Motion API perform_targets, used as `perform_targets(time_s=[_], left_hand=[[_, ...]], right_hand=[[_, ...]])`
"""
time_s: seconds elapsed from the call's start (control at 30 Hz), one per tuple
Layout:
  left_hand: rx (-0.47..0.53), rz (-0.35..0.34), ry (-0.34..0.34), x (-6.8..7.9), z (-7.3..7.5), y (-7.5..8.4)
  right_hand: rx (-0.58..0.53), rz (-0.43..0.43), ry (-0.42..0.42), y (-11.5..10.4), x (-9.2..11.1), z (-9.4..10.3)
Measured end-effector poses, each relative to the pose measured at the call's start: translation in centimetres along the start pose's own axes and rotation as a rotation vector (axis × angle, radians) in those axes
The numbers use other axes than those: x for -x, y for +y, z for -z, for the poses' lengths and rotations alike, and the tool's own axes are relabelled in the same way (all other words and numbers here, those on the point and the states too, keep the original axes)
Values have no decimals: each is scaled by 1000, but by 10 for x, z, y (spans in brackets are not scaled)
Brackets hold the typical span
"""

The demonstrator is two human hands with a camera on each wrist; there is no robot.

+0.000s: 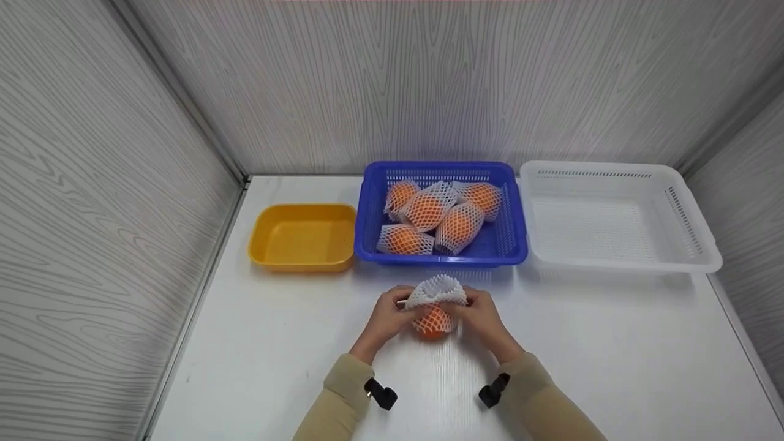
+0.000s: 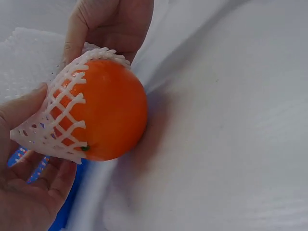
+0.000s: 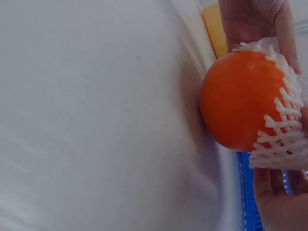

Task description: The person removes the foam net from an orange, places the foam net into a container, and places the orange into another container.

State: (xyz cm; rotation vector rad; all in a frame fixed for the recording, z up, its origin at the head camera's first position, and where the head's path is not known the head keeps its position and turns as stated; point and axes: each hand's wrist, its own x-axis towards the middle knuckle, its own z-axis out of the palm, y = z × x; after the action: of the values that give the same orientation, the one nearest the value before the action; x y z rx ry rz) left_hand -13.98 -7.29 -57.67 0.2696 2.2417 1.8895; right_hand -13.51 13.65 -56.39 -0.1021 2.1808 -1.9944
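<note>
An orange (image 2: pixel 118 110) sits partly inside a white foam net sleeve (image 1: pixel 440 289), its near end bare. My left hand (image 1: pixel 387 313) grips the net from the left, thumb lying along the mesh in the left wrist view. From the opposite side my right hand (image 1: pixel 485 317) holds the same net, fingers curled at its edge. The sleeve's loose end gapes toward the blue basket. In the right wrist view the bare orange (image 3: pixel 240 101) bulges out of the mesh, close over the white table (image 3: pixel 96 120).
Beyond the hands stands a blue basket (image 1: pixel 441 261) holding several net-wrapped oranges (image 1: pixel 427 210). A yellow tray (image 1: pixel 303 267) is at its left, and a white basket (image 1: pixel 625 267) at its right. Grey wood-grain panels (image 1: pixel 380 86) wall the table's back and sides.
</note>
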Motion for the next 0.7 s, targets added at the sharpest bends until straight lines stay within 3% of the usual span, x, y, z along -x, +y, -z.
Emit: perform_targets(time_s=[0.17, 0.37, 0.47, 0.7], left_hand=[[-37, 67, -20, -7, -2, -22], [-64, 41, 51, -11, -3, -26], [-66, 59, 89, -11, -2, -26], [-51, 88, 125, -10, -3, -28]], right_hand=[[13, -55, 15, -3, -1, -5], [53, -68, -39, 15, -7, -4], [89, -96, -78, 32, -10, -1], [138, -94, -175, 40, -4, 1]])
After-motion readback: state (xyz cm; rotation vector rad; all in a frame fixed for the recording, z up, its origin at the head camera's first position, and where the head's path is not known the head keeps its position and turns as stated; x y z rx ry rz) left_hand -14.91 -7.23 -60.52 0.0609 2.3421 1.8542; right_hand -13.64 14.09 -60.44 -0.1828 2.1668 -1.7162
